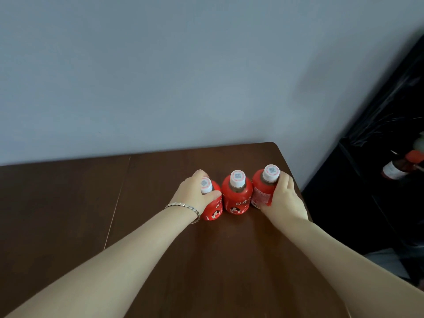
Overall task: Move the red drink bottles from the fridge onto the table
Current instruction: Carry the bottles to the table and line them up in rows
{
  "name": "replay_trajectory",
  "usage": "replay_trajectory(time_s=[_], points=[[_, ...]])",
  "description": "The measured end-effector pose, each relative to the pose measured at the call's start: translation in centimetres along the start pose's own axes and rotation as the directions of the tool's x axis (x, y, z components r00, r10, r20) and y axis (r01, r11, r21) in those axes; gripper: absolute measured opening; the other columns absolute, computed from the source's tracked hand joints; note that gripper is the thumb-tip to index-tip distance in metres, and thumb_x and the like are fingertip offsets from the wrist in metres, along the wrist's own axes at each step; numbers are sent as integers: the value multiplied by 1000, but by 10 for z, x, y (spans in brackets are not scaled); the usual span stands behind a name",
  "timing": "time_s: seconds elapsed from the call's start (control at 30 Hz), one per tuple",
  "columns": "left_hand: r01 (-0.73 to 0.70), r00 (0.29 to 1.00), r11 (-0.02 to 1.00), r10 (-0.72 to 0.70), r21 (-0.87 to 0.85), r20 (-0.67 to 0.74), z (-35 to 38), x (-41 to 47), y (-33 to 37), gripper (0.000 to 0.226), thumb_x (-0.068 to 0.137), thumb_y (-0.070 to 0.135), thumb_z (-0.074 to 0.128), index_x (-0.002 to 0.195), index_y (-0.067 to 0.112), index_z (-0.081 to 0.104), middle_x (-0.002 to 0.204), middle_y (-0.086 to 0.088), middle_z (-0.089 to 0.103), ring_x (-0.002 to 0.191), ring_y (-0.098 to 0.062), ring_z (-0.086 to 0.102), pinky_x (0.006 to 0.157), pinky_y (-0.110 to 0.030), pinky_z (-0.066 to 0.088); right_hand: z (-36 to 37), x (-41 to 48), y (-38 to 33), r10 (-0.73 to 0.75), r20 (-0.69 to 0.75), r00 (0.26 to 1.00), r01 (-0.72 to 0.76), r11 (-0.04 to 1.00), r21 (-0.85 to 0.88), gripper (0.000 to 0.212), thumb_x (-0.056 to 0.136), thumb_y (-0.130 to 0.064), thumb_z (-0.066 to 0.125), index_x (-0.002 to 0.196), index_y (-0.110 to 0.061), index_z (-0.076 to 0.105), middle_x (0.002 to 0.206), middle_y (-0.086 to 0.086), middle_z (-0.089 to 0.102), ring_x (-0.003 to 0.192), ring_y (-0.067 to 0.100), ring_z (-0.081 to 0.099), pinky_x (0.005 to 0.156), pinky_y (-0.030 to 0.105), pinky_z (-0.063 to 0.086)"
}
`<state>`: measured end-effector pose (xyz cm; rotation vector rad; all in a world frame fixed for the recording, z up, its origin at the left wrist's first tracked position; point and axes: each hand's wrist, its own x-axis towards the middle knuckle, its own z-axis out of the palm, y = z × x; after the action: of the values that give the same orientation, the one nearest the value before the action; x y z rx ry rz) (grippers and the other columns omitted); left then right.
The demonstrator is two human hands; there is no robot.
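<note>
Hard to make out, entered first: the fridge point(367, 191), right of the middle bottle point(237, 198) and well apart from it, shows only as a dark mass cut off by the frame edge. Inside it we see one blurred bottle with a red cap point(400, 168), tilted, its label unreadable. A pale shape point(420, 142) above that we cannot identify. The left bottle point(214, 208), just left of the middle bottle, is half covered by the left hand point(195, 191); only its white cap point(205, 185) and the lower front of its red wrap show. The right bottle point(261, 191), just right of the middle bottle, has its right side hidden behind the right hand point(284, 198). We cannot tell whether the outer bottles touch the middle bottle. The print on the wraps and the codes on the caps are too small to read. Counted: three red drink bottles, all upright on the tabletop point(68, 203), in one row near its back right corner; three white caps; two hands; one metal bracelet point(183, 206) on the left wrist; one seam point(117, 203) in the tabletop, well left of the middle bottle. Left hand: fingers and thumb curled round the left bottle near its shoulder, grasping it. Right hand: fingers wrapped round the right bottle's body, grasping it. The middle bottle stands untouched between them. Behind the row we enter one plain grey-blue wall point(160, 76).
</note>
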<state>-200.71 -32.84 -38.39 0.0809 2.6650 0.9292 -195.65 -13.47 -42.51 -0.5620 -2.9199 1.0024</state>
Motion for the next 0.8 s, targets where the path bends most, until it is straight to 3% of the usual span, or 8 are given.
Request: replay_trajectory(time_s=[0.07,0.17,0.27,0.4,0.5,0.57,0.67,0.8], points=[[10,1000,1000,-10,-17,8,1,0,0,44,80,33,68,115,19,44,103,-2,53,82,-23,56,74,-33,49,-2,0,-2,4,32,999,-4,1000,-12,80,78,-26,73,139,-15,24,146,3,31,115,33,54,85,40,47],[46,997,998,-49,-40,-57,5,-5,2,69,79,27,71,135,20,31,128,-10,45,109,-27,53,93,-33,41,-12,-6,-9,74,151,986,-63,995,-77,93,79,-15,68,147,-16,5,157,2,7,129,30,43,99,38,42],[146,977,975,-169,-165,-133,5,-20,6,78,76,22,73,138,20,26,138,-13,34,113,-28,52,93,-31,39,-25,-21,-16,147,207,967,-109,977,-186,102,79,-12,67,148,-13,-8,157,6,-12,140,30,23,106,36,35],[299,950,951,-304,-79,-70,-9,-44,8,55,80,20,64,128,14,39,129,-14,40,95,-27,56,81,-29,40,-47,-56,-28,177,302,937,-94,958,-270,72,83,-23,64,144,-14,24,155,10,-6,139,31,21,102,36,43],[143,983,985,-153,99,106,-29,-73,16,3,82,19,55,80,18,58,90,-6,60,77,-19,55,71,-28,43,-65,-87,-37,111,272,956,-33,961,-275,50,87,-24,58,134,-17,42,150,7,15,134,24,30,99,33,45],[20,966,977,-74,214,247,-40,-96,24,16,82,20,52,65,17,54,71,-3,56,68,-19,53,61,-25,40,-77,-112,-46,95,276,957,-20,965,-262,39,89,-26,56,127,-20,50,138,3,37,121,18,44,93,28,47],[-209,932,907,71,366,355,-55,-134,40,15,85,23,50,79,13,59,80,-3,57,73,-19,55,65,-24,39,-95,-158,-59,111,279,954,-27,958,-287,32,89,-30,54,121,-23,54,123,-2,54,106,14,56,88,27,50],[-474,846,797,295,373,444,-66,-198,64,23,89,25,47,97,11,64,91,-4,65,85,-21,61,76,-29,48,-121,-235,-70,161,246,956,-62,929,-365,29,87,-32,54,115,-25,56,115,-3,58,101,18,58,80,27,49]])
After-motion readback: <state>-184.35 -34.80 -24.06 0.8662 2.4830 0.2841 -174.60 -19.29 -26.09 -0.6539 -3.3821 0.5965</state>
